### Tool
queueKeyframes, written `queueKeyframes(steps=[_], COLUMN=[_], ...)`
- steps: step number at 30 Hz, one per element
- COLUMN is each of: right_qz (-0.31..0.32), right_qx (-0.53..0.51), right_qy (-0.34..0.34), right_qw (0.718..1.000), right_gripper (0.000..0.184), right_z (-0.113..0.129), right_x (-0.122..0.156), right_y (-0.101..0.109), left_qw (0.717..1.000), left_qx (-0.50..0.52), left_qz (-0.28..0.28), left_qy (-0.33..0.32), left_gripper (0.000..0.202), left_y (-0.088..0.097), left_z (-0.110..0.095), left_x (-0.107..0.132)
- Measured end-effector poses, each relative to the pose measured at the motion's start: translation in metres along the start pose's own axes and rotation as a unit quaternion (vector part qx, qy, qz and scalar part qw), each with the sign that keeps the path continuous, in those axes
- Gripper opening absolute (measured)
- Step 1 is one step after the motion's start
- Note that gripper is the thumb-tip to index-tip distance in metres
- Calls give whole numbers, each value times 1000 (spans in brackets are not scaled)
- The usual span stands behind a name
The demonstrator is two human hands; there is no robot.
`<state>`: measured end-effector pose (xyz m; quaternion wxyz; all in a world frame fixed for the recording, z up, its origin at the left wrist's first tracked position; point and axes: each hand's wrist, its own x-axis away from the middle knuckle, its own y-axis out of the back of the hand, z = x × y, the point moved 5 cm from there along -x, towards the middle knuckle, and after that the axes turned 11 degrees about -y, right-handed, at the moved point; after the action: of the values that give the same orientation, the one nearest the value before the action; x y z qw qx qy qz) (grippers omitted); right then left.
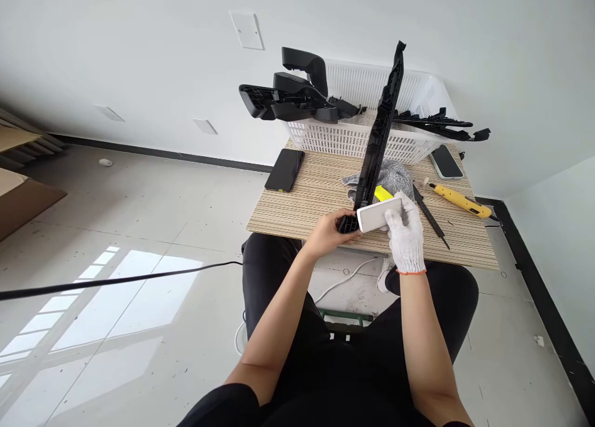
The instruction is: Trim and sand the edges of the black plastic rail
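My bare left hand [331, 233] grips the lower end of a long black plastic trim piece [382, 129], which leans up against the front of the basket. In a white knit glove, my right hand [405, 225] pinches a flat, pale rectangular block [377, 215] beside that end of the trim. Whether the block touches the trim, I cannot tell. Just behind the block shows something bright yellow [383, 193], partly covered. A crumpled grey cloth [395, 178] lies behind the trim on the wood-grain board [320, 191].
Several black plastic parts [297, 95] stick out of a white basket [344, 139] at the back. A black phone [285, 170] lies left; another phone [446, 162] lies right. Near my right hand are a dark slim tool [431, 216] and a yellow corded tool [460, 201].
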<state>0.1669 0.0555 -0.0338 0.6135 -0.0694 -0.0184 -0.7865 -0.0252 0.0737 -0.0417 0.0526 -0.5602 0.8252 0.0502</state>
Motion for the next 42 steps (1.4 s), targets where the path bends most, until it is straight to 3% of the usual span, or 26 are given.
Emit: queueKeyframes(steps=[4, 8, 12, 15, 16, 19, 20, 23, 27, 32, 35, 39, 42], right_qz=[87, 38, 85, -11, -14, 72, 76, 2, 77, -43, 30, 11, 56], right_qx=[18, 11, 12, -26, -27, -4, -6, -30, -4, -56, 2, 7, 64], right_qy=[-32, -4, -39, -31, -33, -60, -64, -54, -85, -13, -42, -36, -57], right_qw=[996, 999, 996, 999, 999, 996, 995, 998, 993, 997, 999, 999, 995], right_gripper=[64, 63, 63, 64, 65, 63, 62, 64, 61, 55, 57, 57, 60], right_z=[1, 4, 2, 5, 5, 2, 1, 1, -1, 8, 5, 4, 0], right_x=[1, 1, 2, 1, 1, -1, -1, -4, -2, 1, 1, 1, 1], right_y=[-9, -4, -10, -1, -1, -9, -9, -1, -12, -4, -13, -10, -15], left_qw=[999, 1000, 999, 999, 999, 1000, 1000, 1000, 998, 999, 1000, 1000, 996], left_qx=[-30, 16, -16, 25, 28, -6, -9, 14, -26, 37, 21, -4, -52], left_qz=[-6, 11, -10, 0, 0, -9, -7, 7, -7, -2, -3, 7, 2], left_qy=[-37, 13, -28, 25, 27, -26, -28, 8, -48, 29, 2, -11, -66], left_gripper=[46, 48, 45, 44, 43, 43, 43, 44, 46, 45, 44, 43, 43], left_y=[2, 0, 2, -1, -1, 1, 2, 0, 2, -2, -1, 0, 2], left_z=[-5, -1, -7, -3, -2, -5, -5, 0, -7, -1, -3, -2, -7], left_x=[-1, 0, -1, 1, 1, 0, 0, 0, -1, 2, 2, 1, 0])
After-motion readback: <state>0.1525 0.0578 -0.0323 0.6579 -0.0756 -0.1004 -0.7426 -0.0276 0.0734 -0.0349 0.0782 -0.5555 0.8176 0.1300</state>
